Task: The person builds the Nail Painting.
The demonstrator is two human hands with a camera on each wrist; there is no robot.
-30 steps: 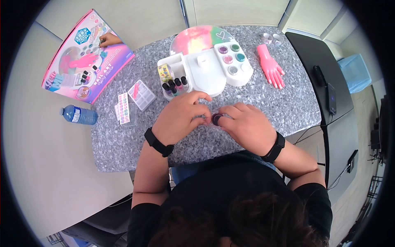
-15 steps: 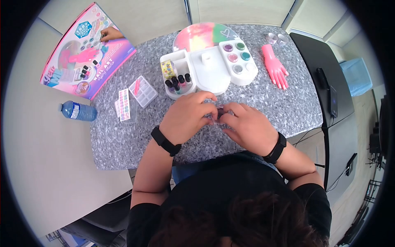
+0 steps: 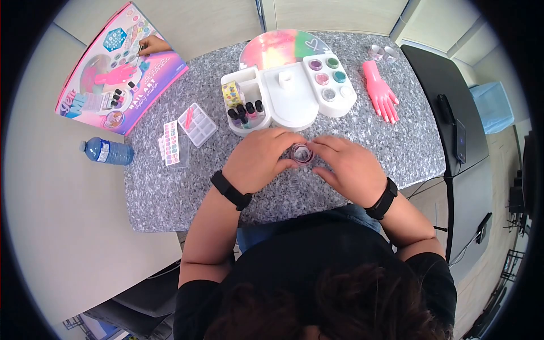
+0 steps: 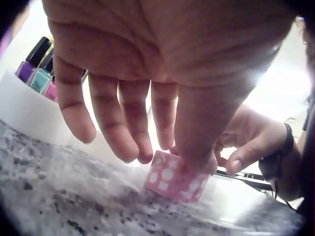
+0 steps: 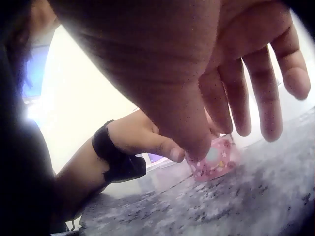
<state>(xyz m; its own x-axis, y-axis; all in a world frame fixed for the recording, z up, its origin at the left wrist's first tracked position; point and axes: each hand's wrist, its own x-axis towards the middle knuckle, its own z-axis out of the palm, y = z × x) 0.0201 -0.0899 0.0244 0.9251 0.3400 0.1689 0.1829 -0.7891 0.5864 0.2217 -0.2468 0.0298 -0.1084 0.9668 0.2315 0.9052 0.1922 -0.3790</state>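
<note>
A pink patterned tape roll (image 3: 302,153), with pale shapes on its side, sits on the granite-look table between both hands. My left hand (image 3: 258,161) curves around its left side, thumb near the front and forefinger behind. In the left wrist view the thumb overlaps the roll (image 4: 177,178). My right hand (image 3: 354,170) is at the roll's right side, forefinger near the rim and thumb lower, apart from it. The right wrist view shows the other fingers spread and hanging down beyond the roll (image 5: 215,160).
A white station (image 3: 292,110) with nail polish bottles (image 3: 251,107), a yellow roll (image 3: 231,94) and glitter pots stands behind. Nearby are a pink model hand (image 3: 381,93), two rolls (image 3: 382,53), a compartment box (image 3: 198,126), sticker sheets (image 3: 171,144), a water bottle (image 3: 109,152) and the printed box (image 3: 122,73).
The roll, earlier largely covered by fingers and with a dark piece showing, now lies with its ring facing up. My right thumb and fingers have spread apart. The head view has shifted slightly.
</note>
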